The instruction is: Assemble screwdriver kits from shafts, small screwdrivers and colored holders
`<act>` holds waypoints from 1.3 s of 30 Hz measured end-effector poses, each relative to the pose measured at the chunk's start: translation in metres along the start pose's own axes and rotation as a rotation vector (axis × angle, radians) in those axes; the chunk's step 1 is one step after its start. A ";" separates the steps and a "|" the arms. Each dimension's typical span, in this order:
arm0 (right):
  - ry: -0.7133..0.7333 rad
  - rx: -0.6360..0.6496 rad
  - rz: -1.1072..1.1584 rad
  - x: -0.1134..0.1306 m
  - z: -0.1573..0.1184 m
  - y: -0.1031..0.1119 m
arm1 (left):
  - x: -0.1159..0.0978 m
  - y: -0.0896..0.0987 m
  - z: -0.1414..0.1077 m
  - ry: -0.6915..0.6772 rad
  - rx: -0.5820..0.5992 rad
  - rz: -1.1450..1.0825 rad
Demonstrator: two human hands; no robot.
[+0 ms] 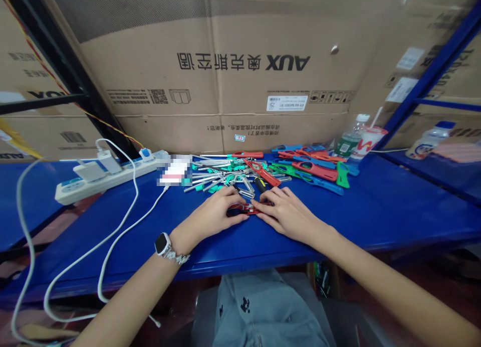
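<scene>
My left hand (217, 210) grips the left end of a red lighter casing (249, 209) low over the blue table, thumb below and fingers above. From the other side my right hand (289, 212) has its fingers closed on the casing's right end. The casing lies crosswise; small parts inside it are too fine to make out. Just beyond my hands is a black-and-yellow handle (260, 184), perhaps a screwdriver's. Behind it lies a pile of metal lighter tubes (214, 176) with teal pieces. Red, blue and green lighter casings (315, 170) are heaped to the right.
On the left stand a white power strip (108, 174) with chargers and a blurred-out phone (175, 170), with white cables (131, 226) trailing over the table edge. A bottle (351, 136) and a cup (370, 140) stand back right. A cardboard sheet (240, 16) walls the back.
</scene>
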State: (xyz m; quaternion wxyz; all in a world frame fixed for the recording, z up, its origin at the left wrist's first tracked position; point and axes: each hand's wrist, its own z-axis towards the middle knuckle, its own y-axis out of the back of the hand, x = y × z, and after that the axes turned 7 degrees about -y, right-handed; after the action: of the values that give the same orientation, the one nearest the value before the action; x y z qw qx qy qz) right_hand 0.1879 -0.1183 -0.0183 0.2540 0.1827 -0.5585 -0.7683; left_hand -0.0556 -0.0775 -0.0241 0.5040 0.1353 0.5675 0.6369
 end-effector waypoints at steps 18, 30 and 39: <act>0.064 -0.023 0.012 -0.018 0.012 -0.004 | 0.012 0.023 -0.019 0.032 0.030 0.125; 0.089 0.057 -0.004 -0.021 0.016 0.006 | 0.013 0.035 0.007 -0.048 0.137 0.191; 0.075 0.064 -0.026 -0.020 0.017 0.010 | 0.016 0.030 0.007 -0.105 0.110 0.217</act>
State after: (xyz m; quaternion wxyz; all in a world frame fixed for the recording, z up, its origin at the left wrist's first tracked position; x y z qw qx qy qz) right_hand 0.1958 -0.0961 -0.0036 0.2586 0.2267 -0.5705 -0.7458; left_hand -0.0725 -0.0563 -0.0026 0.4531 0.2565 0.5565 0.6475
